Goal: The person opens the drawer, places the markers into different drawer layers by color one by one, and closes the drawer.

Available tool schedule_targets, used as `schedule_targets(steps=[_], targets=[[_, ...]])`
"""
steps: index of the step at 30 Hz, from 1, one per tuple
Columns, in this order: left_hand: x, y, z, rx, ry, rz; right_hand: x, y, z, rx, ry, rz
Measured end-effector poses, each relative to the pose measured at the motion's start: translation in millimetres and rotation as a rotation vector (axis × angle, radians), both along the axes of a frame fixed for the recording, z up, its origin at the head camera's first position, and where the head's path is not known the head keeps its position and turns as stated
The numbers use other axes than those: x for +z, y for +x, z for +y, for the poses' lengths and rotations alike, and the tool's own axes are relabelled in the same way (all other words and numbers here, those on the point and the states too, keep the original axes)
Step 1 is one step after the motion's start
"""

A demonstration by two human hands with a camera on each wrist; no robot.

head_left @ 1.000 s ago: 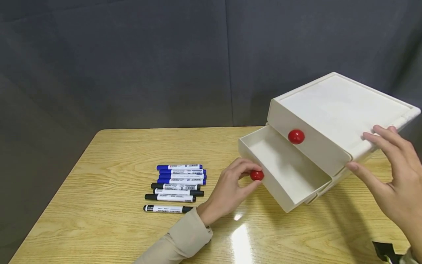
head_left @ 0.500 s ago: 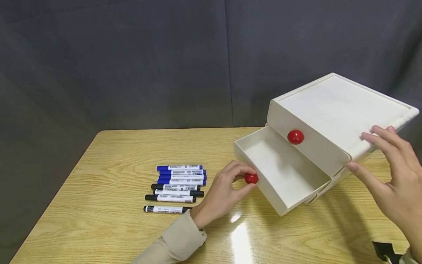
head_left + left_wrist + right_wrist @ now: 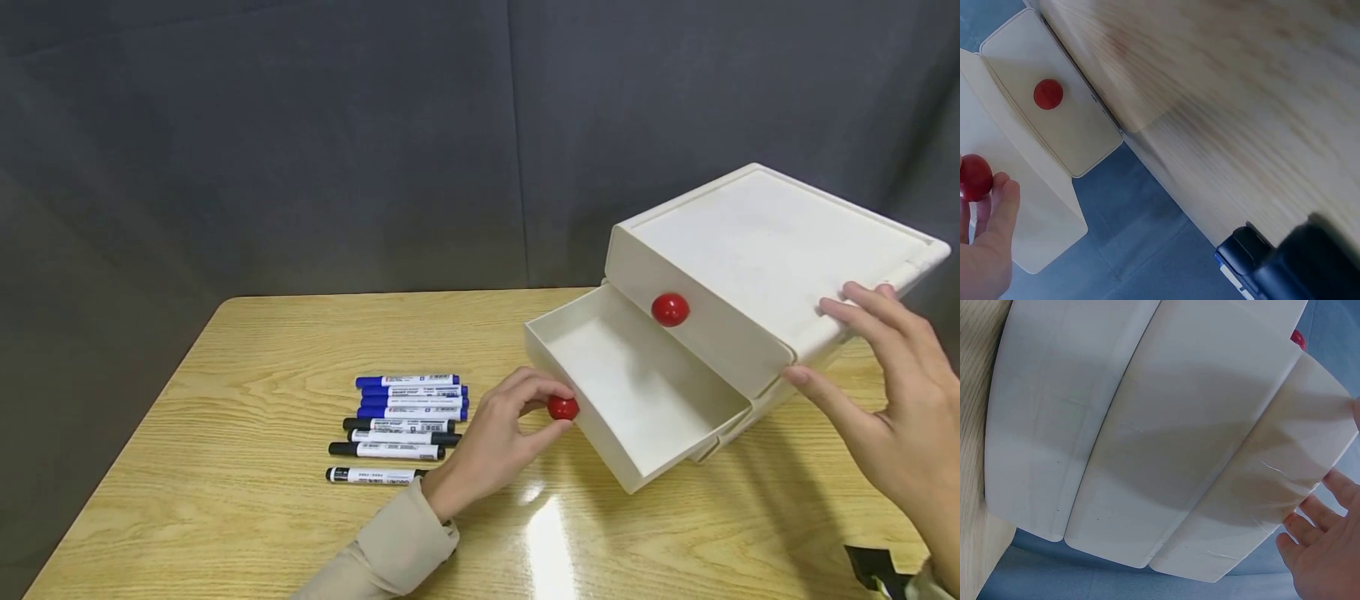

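A white drawer cabinet (image 3: 780, 258) stands at the right of the table. Its middle drawer (image 3: 637, 375) is pulled well out and has nothing inside. My left hand (image 3: 498, 433) pinches that drawer's round red knob (image 3: 562, 407) between thumb and fingers; the left wrist view shows the same knob (image 3: 975, 178) at its left edge. On the closed top drawer sits another red knob (image 3: 670, 309). My right hand (image 3: 892, 400) rests on the cabinet's near top edge, fingers spread and thumb at the front corner. In the right wrist view its fingertips touch the cabinet side (image 3: 1166, 444).
Several whiteboard markers, blue-capped (image 3: 412, 397) and black-capped (image 3: 401, 451), lie in a row left of my left hand. The lowest closed drawer (image 3: 1054, 125), with a red knob, shows in the left wrist view. A dark curtain (image 3: 300, 150) hangs behind the wooden table (image 3: 225, 517).
My left hand has moved left and slightly toward me with the knob, drawing the middle drawer further out. My right hand stays on the cabinet's edge.
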State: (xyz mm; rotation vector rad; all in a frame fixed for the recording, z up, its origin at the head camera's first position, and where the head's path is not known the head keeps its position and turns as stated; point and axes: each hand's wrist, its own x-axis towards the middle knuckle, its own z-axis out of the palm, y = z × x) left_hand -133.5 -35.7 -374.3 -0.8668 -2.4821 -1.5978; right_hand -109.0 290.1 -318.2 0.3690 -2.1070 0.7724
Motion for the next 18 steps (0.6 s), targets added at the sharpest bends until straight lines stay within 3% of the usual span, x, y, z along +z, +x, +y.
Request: schedule_targets(steps=[10,18], targets=[[6.0,-2.3,-6.0,-0.046,-0.081,0.046,-0.6,1.3,2,0.002,0.015,-0.027],[7.6,-4.8,-13.7,-0.064,-0.092,0.029,-0.4,1.0,3,0.002,0.025,-0.023]])
